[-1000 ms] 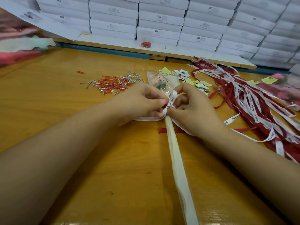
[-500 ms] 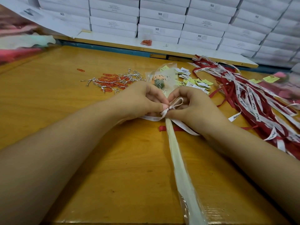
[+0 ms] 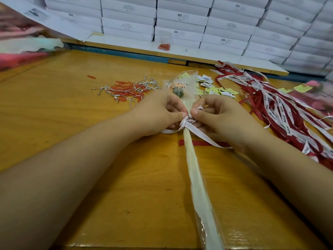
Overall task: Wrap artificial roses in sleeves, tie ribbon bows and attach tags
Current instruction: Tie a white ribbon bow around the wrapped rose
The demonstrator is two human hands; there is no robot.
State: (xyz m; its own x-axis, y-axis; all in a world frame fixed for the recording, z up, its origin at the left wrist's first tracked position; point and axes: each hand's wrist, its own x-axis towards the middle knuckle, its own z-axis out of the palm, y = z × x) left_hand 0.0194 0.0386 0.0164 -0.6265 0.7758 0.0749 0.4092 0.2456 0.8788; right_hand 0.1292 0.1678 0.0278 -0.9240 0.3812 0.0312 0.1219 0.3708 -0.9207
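Pinching white ribbon (image 3: pixel 187 123) loops, left hand (image 3: pixel 160 114), right hand (image 3: pixel 219 118), fingers curled, above sleeved rose (image 3: pixel 182 89).

"sgs" stands on the white boxes (image 3: pixel 180 15), "love you" on the clear sleeve (image 3: pixel 182 86).

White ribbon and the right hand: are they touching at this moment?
Touching. The head view shows the right hand pinching a loop of the white ribbon between thumb and fingers.

Head-worn, forward-down, close over table (image 3: pixel 54 109)
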